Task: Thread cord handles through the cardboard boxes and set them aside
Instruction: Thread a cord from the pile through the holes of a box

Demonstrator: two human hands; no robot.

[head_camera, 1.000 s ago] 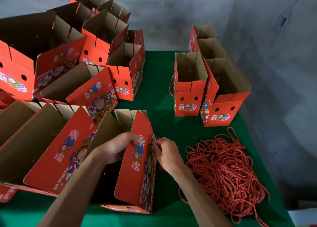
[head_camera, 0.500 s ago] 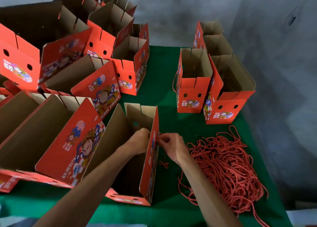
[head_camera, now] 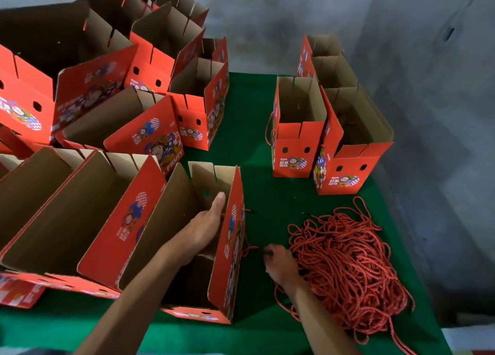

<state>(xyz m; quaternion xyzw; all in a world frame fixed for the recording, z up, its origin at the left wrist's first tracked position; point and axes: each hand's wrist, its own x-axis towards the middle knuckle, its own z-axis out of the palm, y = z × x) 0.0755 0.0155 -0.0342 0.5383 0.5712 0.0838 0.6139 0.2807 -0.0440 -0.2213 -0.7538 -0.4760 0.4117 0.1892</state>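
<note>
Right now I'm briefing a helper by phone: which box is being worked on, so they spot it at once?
On the green table, find the pile of red cord at the right. Just left of it stands an open red box. Unlike its neighbours, it has the left hand inside and a cord hanging from its side.

"FRUIT" in white on red box (head_camera: 150, 137) side

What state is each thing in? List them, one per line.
Red cardboard box in front: upright, top open, a red cord hanging from its right side.
Left hand: inside that box, fingers straight.
Right hand: at the pile's edge; grip unclear.
Pile of red cords: loose, tangled on the green cloth.
</note>
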